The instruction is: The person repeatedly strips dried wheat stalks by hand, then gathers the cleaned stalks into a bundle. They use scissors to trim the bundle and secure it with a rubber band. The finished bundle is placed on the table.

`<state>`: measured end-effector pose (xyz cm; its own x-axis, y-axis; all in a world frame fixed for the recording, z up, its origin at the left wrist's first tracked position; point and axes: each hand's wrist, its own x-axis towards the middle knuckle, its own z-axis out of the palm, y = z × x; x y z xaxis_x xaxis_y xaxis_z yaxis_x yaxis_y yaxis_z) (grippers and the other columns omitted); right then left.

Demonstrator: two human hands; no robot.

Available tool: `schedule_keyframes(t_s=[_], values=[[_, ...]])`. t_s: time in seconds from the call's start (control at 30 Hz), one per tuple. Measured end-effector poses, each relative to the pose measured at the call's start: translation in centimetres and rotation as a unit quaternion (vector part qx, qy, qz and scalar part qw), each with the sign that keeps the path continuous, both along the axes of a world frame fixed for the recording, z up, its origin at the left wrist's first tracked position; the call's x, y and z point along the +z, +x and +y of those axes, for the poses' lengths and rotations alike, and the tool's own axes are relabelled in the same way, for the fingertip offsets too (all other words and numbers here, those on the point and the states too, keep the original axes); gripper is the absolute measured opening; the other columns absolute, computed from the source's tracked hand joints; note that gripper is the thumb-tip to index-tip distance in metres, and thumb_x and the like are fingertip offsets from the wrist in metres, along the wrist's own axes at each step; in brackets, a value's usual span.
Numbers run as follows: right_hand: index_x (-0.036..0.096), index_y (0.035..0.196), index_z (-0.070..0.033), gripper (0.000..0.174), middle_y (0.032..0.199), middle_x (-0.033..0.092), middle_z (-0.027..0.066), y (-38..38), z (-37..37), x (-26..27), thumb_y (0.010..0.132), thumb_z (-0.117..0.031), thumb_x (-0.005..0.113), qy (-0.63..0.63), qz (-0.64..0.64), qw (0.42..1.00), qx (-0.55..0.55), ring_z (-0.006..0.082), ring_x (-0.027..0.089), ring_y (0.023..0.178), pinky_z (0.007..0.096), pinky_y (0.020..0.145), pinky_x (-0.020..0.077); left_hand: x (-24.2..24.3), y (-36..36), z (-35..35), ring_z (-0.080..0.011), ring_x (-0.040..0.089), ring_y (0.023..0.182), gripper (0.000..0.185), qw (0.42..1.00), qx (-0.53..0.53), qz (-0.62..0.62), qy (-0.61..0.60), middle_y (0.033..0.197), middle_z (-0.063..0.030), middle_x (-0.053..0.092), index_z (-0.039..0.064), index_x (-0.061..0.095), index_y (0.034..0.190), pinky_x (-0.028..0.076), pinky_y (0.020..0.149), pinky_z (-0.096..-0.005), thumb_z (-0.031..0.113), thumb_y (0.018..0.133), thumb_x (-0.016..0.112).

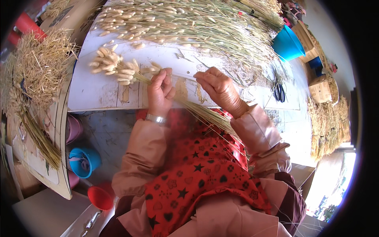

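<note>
My left hand (162, 89), with a metal-banded watch at the wrist, is closed around a bunch of dried bunny-tail grass (125, 69) at the table's near edge. Its fluffy cream heads point left, and its stems run right and down over my red patterned apron (192, 177). To the right, my right hand (214, 84) hovers above the white table (88, 91), fingertips drawn together; whether they pinch a thin stem cannot be told. Beyond both hands lies a wide layer of loose bunny-tail stems (189, 26). Dark-handled scissors (279, 92) lie to the right.
A blue bucket (287, 44) stands at the table's right side. At the left, a side table (59, 180) bears another grass bundle (40, 136) and a straw heap (44, 68). Below are a blue bucket (85, 163) and a red bucket (101, 197). Cardboard boxes (320, 90) stand far right.
</note>
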<state>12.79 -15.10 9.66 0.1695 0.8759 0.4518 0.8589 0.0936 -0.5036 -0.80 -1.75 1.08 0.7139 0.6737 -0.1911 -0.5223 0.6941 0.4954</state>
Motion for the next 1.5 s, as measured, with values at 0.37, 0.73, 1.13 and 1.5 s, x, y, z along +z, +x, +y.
schedule_keyframes(t_s=[0.37, 0.73, 1.13, 1.5], values=[[0.064, 0.1, -0.007, 0.016, 0.08, 0.057, 0.0155, 0.4, -1.1, -4.3, 0.085, -0.012, 0.061, -0.087, 0.062, 0.994, -0.038, 0.034, 0.059, 0.073, 0.0379, 0.066, 0.0483, -0.3, 0.0, 0.2, -0.0036, 0.026, 0.04, 0.018, 0.999, -0.02, -0.032, 0.039, 0.068, 0.0048, 0.047, 0.004, 0.059, 0.1, 0.019, 0.038, -0.0202, 0.019, 0.09, 0.056], [0.067, 0.098, -0.005, 0.016, 0.084, 0.062, 0.0106, 0.7, -2.9, -5.7, 0.083, -0.012, 0.066, 0.046, 0.128, 0.988, -0.071, 0.0234, 0.062, 0.073, 0.0326, 0.066, 0.0505, -0.8, 0.1, 0.3, -0.0035, 0.024, 0.04, 0.022, 0.998, -0.012, -0.054, 0.035, 0.067, 0.003, 0.046, 0.006, 0.056, 0.091, 0.019, 0.036, -0.0198, 0.028, 0.094, 0.054], [0.068, 0.091, -0.006, 0.017, 0.082, 0.066, 0.0122, 12.1, -11.0, 1.3, 0.079, -0.017, 0.067, -0.427, -0.069, 0.896, -0.096, 0.0246, 0.064, 0.077, 0.0338, 0.07, 0.05, -0.5, -0.1, 0.2, -0.004, 0.023, 0.041, 0.021, 0.998, 0.002, -0.037, 0.041, 0.068, 0.0036, 0.044, 0.007, 0.053, 0.092, 0.02, 0.038, -0.0197, 0.027, 0.097, 0.049], [0.065, 0.099, -0.01, 0.018, 0.096, 0.058, 0.0098, 12.4, 10.8, -4.1, 0.082, -0.007, 0.057, -0.154, -0.241, 0.957, -0.054, 0.0297, 0.059, 0.091, 0.0387, 0.074, 0.0504, -0.2, 0.0, -0.1, -0.0047, 0.024, 0.041, 0.02, 1.0, 0.013, 0.013, -0.008, 0.066, 0.0035, 0.046, 0.007, 0.055, 0.089, 0.019, 0.037, -0.0199, 0.026, 0.096, 0.051]])
